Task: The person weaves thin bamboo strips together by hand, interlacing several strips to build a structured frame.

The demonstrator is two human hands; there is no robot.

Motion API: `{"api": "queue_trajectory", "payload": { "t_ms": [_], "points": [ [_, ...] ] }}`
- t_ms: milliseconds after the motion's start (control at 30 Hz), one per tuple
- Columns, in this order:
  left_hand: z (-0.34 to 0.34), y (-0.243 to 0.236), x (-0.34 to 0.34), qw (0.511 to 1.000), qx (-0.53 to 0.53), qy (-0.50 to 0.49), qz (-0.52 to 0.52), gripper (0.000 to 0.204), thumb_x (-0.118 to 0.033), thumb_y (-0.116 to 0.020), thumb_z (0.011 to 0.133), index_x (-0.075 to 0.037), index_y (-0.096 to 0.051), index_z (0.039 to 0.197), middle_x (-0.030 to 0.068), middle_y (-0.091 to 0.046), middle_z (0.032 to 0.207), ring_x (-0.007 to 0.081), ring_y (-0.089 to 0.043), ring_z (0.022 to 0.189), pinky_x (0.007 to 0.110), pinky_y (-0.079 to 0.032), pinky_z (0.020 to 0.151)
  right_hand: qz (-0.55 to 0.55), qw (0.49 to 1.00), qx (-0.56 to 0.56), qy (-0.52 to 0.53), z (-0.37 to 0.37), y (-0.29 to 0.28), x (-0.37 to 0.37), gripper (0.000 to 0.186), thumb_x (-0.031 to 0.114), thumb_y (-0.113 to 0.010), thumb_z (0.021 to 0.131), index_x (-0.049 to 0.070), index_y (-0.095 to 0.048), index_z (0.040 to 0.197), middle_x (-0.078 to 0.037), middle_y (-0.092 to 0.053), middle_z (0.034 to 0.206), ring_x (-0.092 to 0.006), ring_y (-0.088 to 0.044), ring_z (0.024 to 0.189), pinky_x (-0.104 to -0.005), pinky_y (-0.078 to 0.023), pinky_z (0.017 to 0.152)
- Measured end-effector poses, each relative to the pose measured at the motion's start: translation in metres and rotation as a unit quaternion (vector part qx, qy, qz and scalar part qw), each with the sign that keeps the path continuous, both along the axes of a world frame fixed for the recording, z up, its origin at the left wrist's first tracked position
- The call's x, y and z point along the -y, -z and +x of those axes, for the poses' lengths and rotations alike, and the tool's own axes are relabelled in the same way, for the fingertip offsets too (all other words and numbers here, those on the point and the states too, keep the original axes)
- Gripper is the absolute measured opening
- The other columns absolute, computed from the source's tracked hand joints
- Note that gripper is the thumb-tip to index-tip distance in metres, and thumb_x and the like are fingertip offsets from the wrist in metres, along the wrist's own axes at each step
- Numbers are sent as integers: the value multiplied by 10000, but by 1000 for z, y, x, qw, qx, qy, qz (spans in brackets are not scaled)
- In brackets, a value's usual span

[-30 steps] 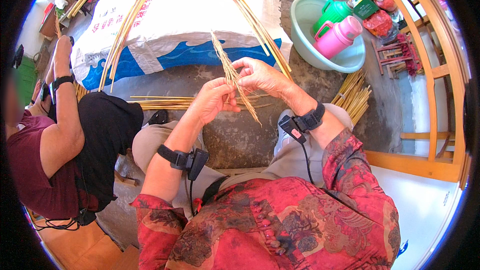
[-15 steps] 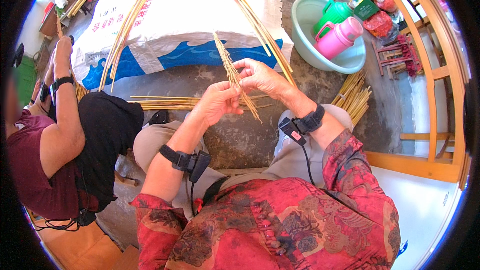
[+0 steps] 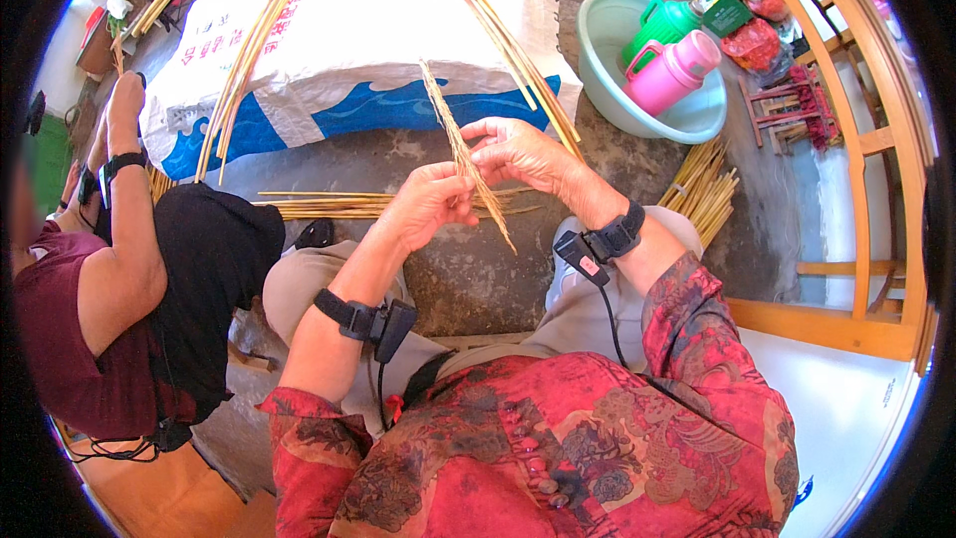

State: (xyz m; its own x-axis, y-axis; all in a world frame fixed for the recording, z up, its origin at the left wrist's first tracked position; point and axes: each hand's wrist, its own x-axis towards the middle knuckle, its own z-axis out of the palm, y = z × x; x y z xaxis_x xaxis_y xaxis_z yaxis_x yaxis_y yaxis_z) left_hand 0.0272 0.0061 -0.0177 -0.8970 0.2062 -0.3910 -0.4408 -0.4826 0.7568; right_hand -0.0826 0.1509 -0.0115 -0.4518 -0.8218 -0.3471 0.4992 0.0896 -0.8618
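Note:
Between my hands, over my lap, slants a narrow straw bundle of dry yellow strands, loose along its upper part and tapering to a point at the lower end. Thumb and fingers of my left hand pinch it below its middle. My right hand has its thumb and bent fingers closed on the bundle's right side, a little higher. The fingertips of both hands nearly meet there, and partly hide the strands.
Long straw stalks lie across a white sack ahead. More stalks rest on the floor. At right stand a basin with a pink flask and green flask, and a wooden frame. Another person sits left.
The straw bundle has turned slightly in my fingers, and its upper strands look narrower and closer together. Both hands stay almost in place, still pinching it.

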Motion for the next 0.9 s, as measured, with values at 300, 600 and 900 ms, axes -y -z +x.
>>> {"api": "queue_trajectory", "payload": {
  "t_ms": [300, 600, 900],
  "points": [
    [1, 2, 0, 999, 10, -15, -27, 55, -120, -545, 811, -65, -546, 809, -26, -492, 611, 70, -479, 510, 281, -477, 541, 45, 994, -92, -25, 3, -11, 1, 474, 54, -592, 715, -31, -421, 1150, -90, -572, 861, -155, -582, 744, -268, -497, 647],
    [1, 2, -1, 998, 14, -5, -54, 60, -128, -540, 818, -72, -539, 797, -28, -486, 609, 67, -473, 505, 282, -480, 546, 54, 993, -98, -27, 2, -5, 1, 489, 59, -599, 710, -32, -416, 1155, -76, -554, 847, -141, -569, 732, -263, -493, 644],
    [2, -2, -2, 998, 10, -18, -58, 72, -120, -528, 813, -62, -537, 771, -22, -484, 605, 69, -476, 507, 268, -489, 524, 44, 993, -106, -29, 2, 0, 3, 503, 43, -601, 682, -46, -420, 1143, -74, -557, 805, -139, -566, 675, -253, -494, 600]
  ]
}}
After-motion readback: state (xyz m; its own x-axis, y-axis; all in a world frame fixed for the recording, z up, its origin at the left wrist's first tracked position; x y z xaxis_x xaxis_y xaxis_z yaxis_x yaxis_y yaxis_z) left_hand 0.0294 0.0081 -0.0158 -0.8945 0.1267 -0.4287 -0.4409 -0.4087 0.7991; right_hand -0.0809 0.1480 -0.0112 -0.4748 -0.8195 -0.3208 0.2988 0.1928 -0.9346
